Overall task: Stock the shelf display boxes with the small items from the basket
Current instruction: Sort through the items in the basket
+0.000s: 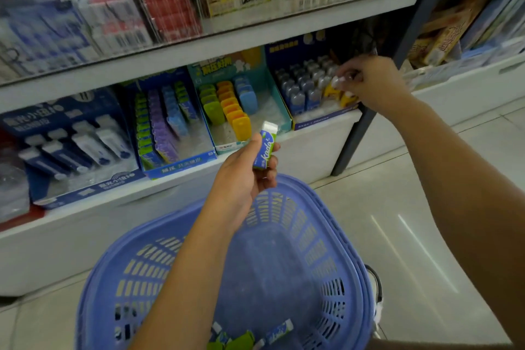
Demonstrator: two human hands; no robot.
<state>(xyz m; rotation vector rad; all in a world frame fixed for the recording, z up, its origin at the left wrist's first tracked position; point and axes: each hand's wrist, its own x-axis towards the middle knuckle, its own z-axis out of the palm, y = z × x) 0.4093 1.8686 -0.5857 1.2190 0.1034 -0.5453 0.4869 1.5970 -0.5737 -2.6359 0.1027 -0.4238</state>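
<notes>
The left hand (241,176) is clamping 1 eraser (266,148), probably light and firm, by its long sides above the basket (338,224). The right hand (375,79) is pinching a small piece (338,82) in a display box (321,120).

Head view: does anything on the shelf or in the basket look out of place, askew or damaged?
Only mildly: two yellow items lie tilted at the front right of the navy display box, beside upright grey rows, by the right hand. The teal box has a bare column. No damage visible.
</notes>
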